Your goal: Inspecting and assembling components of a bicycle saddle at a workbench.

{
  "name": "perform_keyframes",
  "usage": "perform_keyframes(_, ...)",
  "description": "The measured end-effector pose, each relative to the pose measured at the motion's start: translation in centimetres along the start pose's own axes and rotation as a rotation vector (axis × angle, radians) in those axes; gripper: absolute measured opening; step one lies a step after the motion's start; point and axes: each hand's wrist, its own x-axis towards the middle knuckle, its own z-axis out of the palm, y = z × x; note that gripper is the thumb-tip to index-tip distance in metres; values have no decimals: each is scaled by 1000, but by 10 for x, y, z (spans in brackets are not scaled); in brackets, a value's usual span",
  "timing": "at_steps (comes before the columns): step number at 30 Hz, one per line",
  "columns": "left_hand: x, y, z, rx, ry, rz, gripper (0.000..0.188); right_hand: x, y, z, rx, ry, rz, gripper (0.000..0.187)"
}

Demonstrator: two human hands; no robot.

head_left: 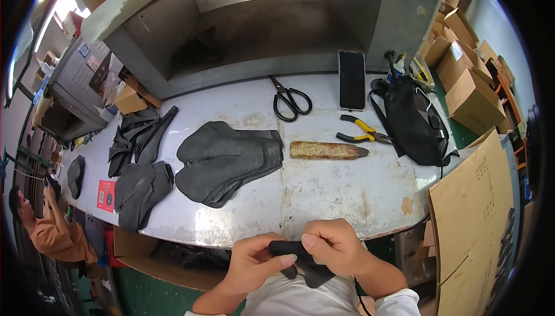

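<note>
Close to my body, just off the table's near edge, a soft black leather-like piece [315, 274] is held between both hands. My left hand [257, 264] is closed on its left side, thumb on top. My right hand [337, 248] pinches its upper right edge. Part of the piece is folded and covered by the fingers. Beyond the hands lies a stack of flat black cut pieces [228, 157], rounded at the left and narrower at the right. To its right is a tape-wrapped tool [324, 150] with a short dark tip.
Black-handled scissors [292, 101], a phone [351, 79], yellow-black pliers [364, 130] and a black bag [409, 120] lie farther back. More black pieces [141, 191] and a red card [106, 196] are left. Cardboard [471, 217] stands right; a person [60, 235] is far left.
</note>
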Motion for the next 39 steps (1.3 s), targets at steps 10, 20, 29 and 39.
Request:
perform_keyframes(10, 10, -12, 3, -518, 71, -208, 18, -5, 4, 14, 268, 39, 192, 26)
perform_keyframes(20, 18, -17, 4, -625, 46, -282, 20, -16, 16, 16, 0, 166, 58, 26)
perform_keyframes(29, 18, -20, 5, -550, 69, -142, 17, -27, 22, 15, 506, -110, 346, 23)
perform_keyframes(39, 25, -17, -6, -455, 215, -95, 16, -24, 32, 3, 420, -489, 298, 23)
